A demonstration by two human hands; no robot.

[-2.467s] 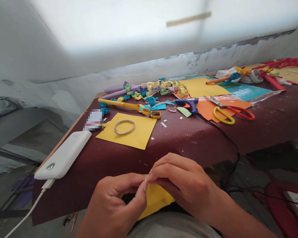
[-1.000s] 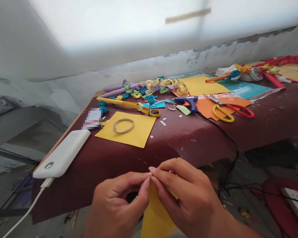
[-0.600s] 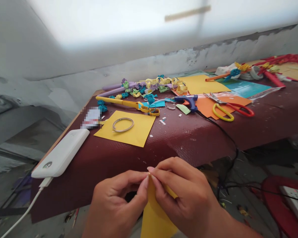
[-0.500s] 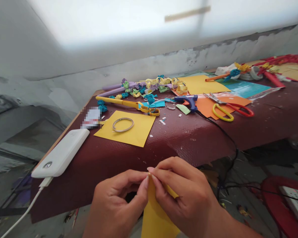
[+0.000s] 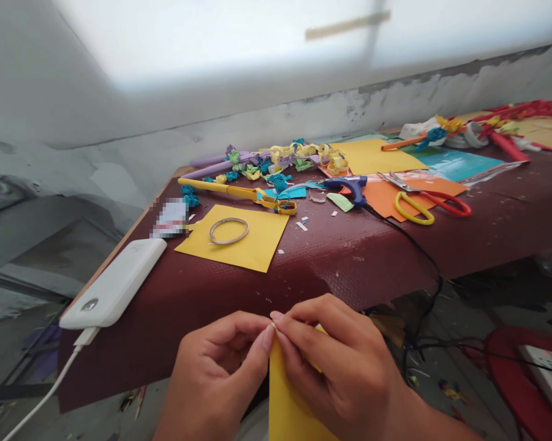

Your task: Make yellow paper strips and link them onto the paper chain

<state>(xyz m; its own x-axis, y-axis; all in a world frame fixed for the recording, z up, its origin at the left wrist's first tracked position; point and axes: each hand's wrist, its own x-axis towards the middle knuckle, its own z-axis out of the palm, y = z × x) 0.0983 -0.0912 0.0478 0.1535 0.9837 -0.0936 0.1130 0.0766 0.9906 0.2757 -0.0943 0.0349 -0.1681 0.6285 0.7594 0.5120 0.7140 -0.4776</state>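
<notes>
Two hands, left point(image 5: 218, 373) and right point(image 5: 344, 361), pinch a yellow sheet's point(image 5: 291, 398) top corner near the worktop point(image 5: 165, 306), its length hanging beneath, seemingly so fingertips can work the edge.

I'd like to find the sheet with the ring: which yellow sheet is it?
The flat yellow sheet beside the white power bank; only it has the coiled ring lying on top.

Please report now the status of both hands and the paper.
Left hand and right hand: fingertips together, pinching yellow paper at its top corner. Scissors and glue gun on table, beyond the hands.
</notes>
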